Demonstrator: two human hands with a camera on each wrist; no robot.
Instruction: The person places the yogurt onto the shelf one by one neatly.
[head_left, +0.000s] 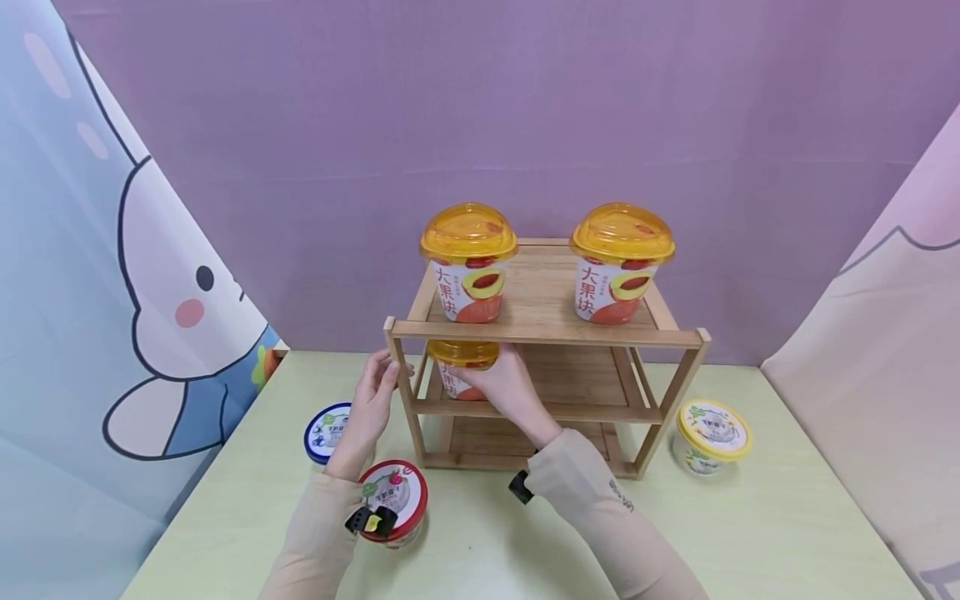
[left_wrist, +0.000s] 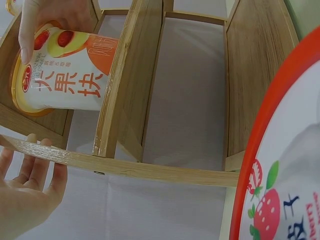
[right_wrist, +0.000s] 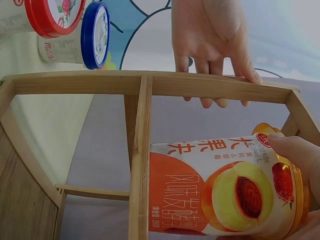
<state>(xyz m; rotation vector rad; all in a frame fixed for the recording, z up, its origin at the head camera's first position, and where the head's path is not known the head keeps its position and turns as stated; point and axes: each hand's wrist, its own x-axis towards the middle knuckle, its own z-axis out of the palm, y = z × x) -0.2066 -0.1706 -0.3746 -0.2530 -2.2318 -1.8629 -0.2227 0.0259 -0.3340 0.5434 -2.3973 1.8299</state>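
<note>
On the middle shelf of a wooden rack [head_left: 547, 334], my right hand [head_left: 512, 385] grips a yogurt cup [right_wrist: 210, 190] with a yellow domed lid and peach pictures on its side. In the right wrist view the thumb lies against the cup near its lid; the other fingers are mostly hidden. The cup's base is at the shelf's front rail. My left hand [head_left: 373, 396] holds the rack's left front post [left_wrist: 135, 172], its fingers passing behind the wood. Two matching cups, a left one [head_left: 471, 271] and a right one [head_left: 618, 271], stand upright on the top shelf.
On the table [head_left: 795, 517], a red-lidded tub [head_left: 397, 492] and a blue-lidded tub [head_left: 324, 429] stand left of the rack, partly behind my left arm. A yellow-lidded tub [head_left: 712, 433] stands to its right. A purple backdrop [head_left: 525, 108] hangs behind.
</note>
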